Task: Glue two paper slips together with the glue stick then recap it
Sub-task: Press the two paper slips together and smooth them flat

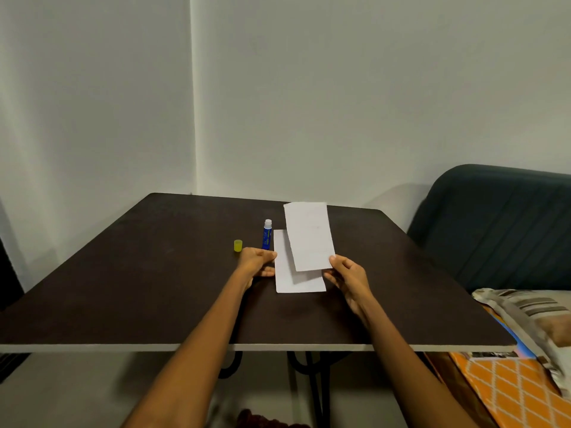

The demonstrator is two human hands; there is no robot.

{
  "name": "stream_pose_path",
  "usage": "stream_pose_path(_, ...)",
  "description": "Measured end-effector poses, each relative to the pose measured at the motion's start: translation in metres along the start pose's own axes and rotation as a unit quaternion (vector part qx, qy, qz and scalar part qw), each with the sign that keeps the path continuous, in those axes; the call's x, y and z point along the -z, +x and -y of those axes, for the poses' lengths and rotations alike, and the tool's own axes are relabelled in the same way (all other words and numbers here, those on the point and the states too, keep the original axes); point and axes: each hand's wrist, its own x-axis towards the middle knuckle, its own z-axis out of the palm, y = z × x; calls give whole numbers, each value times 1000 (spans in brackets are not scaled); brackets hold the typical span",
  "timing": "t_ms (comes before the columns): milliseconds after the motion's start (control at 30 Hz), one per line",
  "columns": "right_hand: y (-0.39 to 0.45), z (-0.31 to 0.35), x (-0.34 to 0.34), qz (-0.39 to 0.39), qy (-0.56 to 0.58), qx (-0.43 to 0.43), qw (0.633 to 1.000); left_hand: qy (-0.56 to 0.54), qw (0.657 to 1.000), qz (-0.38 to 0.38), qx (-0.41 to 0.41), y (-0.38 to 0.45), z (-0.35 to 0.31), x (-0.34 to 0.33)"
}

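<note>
One white paper slip [285, 278] lies flat on the dark table [154, 273]. My left hand [258, 262] rests at its left edge, fingertips touching the paper. My right hand [347, 274] pinches the near corner of a second white slip [309, 236] and holds it raised and tilted above the flat one. The blue glue stick [267, 235] stands upright and uncapped just left of the papers, white glue showing at the top. Its yellow cap [238, 245] stands on the table farther left.
A dark green sofa [500, 223] stands to the right of the table. A striped cushion [531, 316] and an orange patterned cloth [513, 393] lie at the near right. Grey walls meet in a corner behind the table.
</note>
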Motion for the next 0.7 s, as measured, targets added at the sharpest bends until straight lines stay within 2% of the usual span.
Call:
stream_pose_path(200, 3, 13, 10, 72, -92, -26, 993, -8, 999, 26, -36, -2, 3, 5)
stream_pose_path(333, 9, 29, 10, 82, -152, -10, 985, -14, 998, -8, -68, -3, 5, 2)
stream_pose_path(500, 24, 56, -2, 129, -332, 24, 934, -19, 994, -44, -98, -4, 8, 1)
stream_pose_path(567, 31, 61, -12, 155, -411, 33, 898, 3, 994, -28, -108, -3, 11, 1)
stream_pose_path(600, 34, 62, -20, 171, -472, 38, 864, 11, 993, -21, -113, -3, 13, 1)
stream_pose_path(700, 42, 62, -45, 193, -662, 86, 719, 26, 992, -28, -120, -3, 14, 1)
